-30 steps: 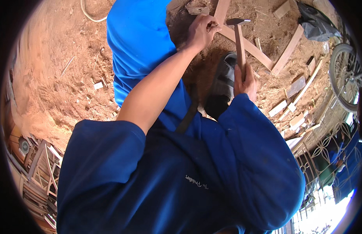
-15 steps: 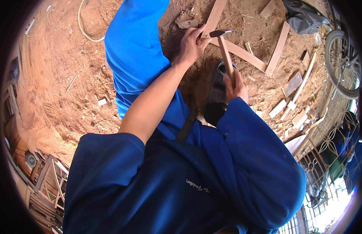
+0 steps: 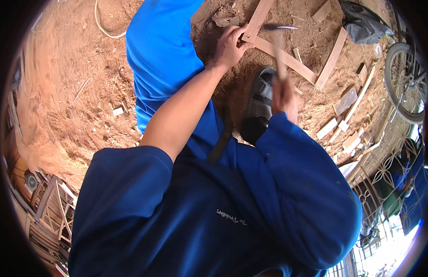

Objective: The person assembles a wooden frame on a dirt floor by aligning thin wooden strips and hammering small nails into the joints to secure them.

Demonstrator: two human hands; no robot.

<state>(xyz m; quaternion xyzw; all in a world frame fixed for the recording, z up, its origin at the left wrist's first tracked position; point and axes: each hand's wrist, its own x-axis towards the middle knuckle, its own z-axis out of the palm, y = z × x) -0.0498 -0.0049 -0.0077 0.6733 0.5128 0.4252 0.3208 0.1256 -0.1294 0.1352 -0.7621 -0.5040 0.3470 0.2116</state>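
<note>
My left hand (image 3: pixel 230 50) grips the near corner of a wooden frame (image 3: pixel 290 62), thumb and fingers pressed around the joint where two flat boards meet. Whether a nail is pinched there is too small to tell. My right hand (image 3: pixel 285 100) is wrapped round the wooden handle of a hammer (image 3: pixel 279 51). Its dark metal head is raised to the right of the joint, apart from the boards, and both hammer and hand are smeared by motion. The frame lies on the ground beyond my shoe (image 3: pixel 261 99), and its far end runs out of view.
Sawdust and wood offcuts (image 3: pixel 327 128) cover the ground at right. A black plastic bag (image 3: pixel 364 23) and a bicycle wheel (image 3: pixel 404 83) stand at the far right. A metal grille (image 3: pixel 385 184) is at the right edge, stacked lumber (image 3: pixel 43 231) at lower left, a pale hose (image 3: pixel 97 21) at upper left.
The hammer has lifted off the joint and swung to the right, and my right hand has moved slightly right with it. My left hand stays at the frame's corner.
</note>
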